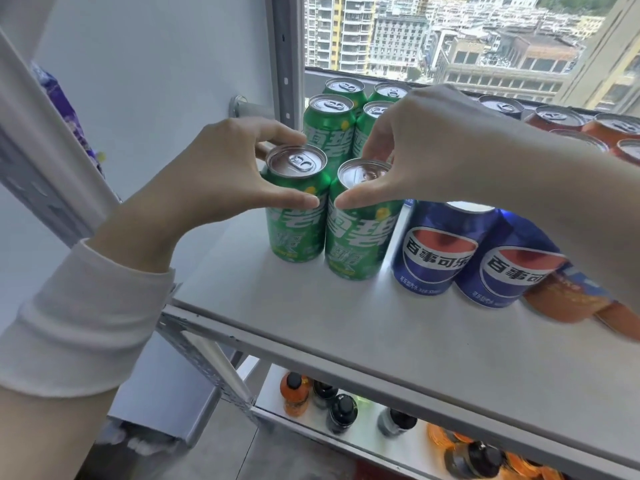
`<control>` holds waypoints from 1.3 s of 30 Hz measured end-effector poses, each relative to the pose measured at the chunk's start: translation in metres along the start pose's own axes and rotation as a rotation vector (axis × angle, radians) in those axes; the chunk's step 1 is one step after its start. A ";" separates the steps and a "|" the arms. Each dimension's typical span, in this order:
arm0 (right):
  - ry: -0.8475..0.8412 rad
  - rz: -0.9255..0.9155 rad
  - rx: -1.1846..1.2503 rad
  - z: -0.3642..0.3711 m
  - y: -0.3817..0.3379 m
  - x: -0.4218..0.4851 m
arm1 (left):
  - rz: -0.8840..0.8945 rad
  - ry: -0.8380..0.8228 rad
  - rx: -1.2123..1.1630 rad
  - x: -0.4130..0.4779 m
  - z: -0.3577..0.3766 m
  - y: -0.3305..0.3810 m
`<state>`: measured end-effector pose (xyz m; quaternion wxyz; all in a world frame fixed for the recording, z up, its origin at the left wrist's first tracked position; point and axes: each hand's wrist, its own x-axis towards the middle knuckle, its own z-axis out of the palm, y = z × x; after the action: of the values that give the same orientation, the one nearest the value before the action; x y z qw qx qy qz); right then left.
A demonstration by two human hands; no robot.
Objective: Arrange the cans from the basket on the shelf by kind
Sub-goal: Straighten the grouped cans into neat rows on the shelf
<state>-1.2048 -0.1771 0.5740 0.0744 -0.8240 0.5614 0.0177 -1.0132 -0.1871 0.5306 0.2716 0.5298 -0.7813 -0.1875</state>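
Left hand (214, 174): thumb and fingers curled round top of front-left green can (294, 233). Right hand (426, 150): same grasp on front-right green can (356, 244). Both cans upright, side by side, near left end of white shelf board (346, 327). Further back on board: more green cans (329, 126). Toward board's right end: blue cans (436, 251), orange cans (568, 303). Beyond board: window (467, 36), tower blocks outside. Below board: bottles (343, 412) on lower tier.

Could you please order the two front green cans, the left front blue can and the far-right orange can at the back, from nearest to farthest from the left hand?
1. Left green can, in the grip of the left hand.
2. Right green can, right beside the first.
3. Left blue can, further right at the front.
4. Orange can, far right at the back.
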 end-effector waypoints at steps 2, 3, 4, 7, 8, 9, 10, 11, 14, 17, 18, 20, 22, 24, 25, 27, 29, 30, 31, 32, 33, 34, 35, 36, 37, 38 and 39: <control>0.034 0.009 0.002 -0.007 0.001 0.003 | -0.005 -0.062 -0.010 0.003 -0.002 -0.002; 0.040 0.002 0.043 -0.010 0.004 0.002 | -0.008 -0.089 -0.025 0.005 -0.004 -0.002; 0.062 0.004 0.076 -0.013 0.008 0.002 | -0.007 -0.100 -0.046 0.008 -0.007 0.000; 0.178 0.036 0.174 -0.028 0.025 0.017 | 0.011 -0.016 -0.119 0.029 -0.015 0.005; 0.208 0.056 0.145 -0.031 0.031 0.028 | 0.013 0.033 -0.129 0.040 -0.014 0.006; 0.212 0.076 0.107 -0.033 0.036 0.038 | 0.015 0.067 -0.123 0.053 -0.012 0.005; 0.194 0.099 0.070 -0.034 0.040 0.047 | 0.012 0.077 -0.106 0.067 -0.009 0.004; 0.172 0.112 0.043 -0.033 0.044 0.056 | -0.001 0.064 -0.086 0.079 -0.006 0.002; 0.123 0.123 -0.005 -0.025 0.047 0.073 | -0.079 -0.032 -0.075 0.106 0.007 -0.009; 0.149 0.113 -0.031 -0.020 0.049 0.081 | -0.088 -0.040 -0.086 0.116 0.018 -0.018; 0.166 0.107 -0.024 -0.019 0.049 0.082 | -0.086 -0.026 -0.095 0.117 0.019 -0.019; 0.177 0.096 -0.015 -0.018 0.051 0.084 | -0.089 -0.024 -0.119 0.120 0.020 -0.020; 0.153 0.092 -0.024 -0.017 0.051 0.084 | -0.101 -0.055 -0.139 0.123 0.019 -0.022; 0.129 0.093 -0.055 -0.016 0.051 0.085 | -0.122 -0.073 -0.152 0.124 0.019 -0.022; 0.122 0.094 -0.078 -0.016 0.051 0.084 | -0.126 -0.071 -0.153 0.125 0.020 -0.022; 0.112 0.094 -0.103 -0.017 0.052 0.084 | -0.124 -0.057 -0.157 0.125 0.022 -0.022; 0.119 0.088 -0.073 -0.017 0.055 0.084 | -0.119 -0.051 -0.194 0.125 0.023 -0.021; 0.128 0.084 -0.046 -0.017 0.056 0.083 | -0.118 -0.056 -0.215 0.124 0.022 -0.020; 0.141 0.080 -0.016 -0.017 0.057 0.083 | -0.118 -0.063 -0.227 0.123 0.021 -0.020; 0.152 0.078 0.014 -0.018 0.058 0.082 | -0.117 -0.072 -0.230 0.122 0.019 -0.020; 0.160 0.076 0.035 -0.018 0.058 0.081 | -0.119 -0.082 -0.229 0.121 0.017 -0.019; 0.165 0.072 0.048 -0.018 0.058 0.080 | -0.123 -0.093 -0.231 0.119 0.016 -0.018; 0.172 0.065 0.054 -0.017 0.058 0.079 | -0.129 -0.105 -0.235 0.117 0.014 -0.018; 0.180 0.059 0.060 -0.017 0.058 0.077 | -0.131 -0.116 -0.238 0.114 0.013 -0.017; 0.189 0.054 0.068 -0.016 0.057 0.075 | -0.133 -0.126 -0.238 0.112 0.012 -0.017; 0.192 0.050 0.078 -0.015 0.056 0.072 | -0.135 -0.134 -0.233 0.109 0.011 -0.017; 0.189 0.047 0.087 -0.015 0.054 0.070 | -0.136 -0.141 -0.226 0.106 0.009 -0.018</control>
<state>-1.2297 -0.2626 0.5751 0.0562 -0.8045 0.5854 -0.0828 -1.0370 -0.2924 0.5369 0.2606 0.5330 -0.7348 -0.3289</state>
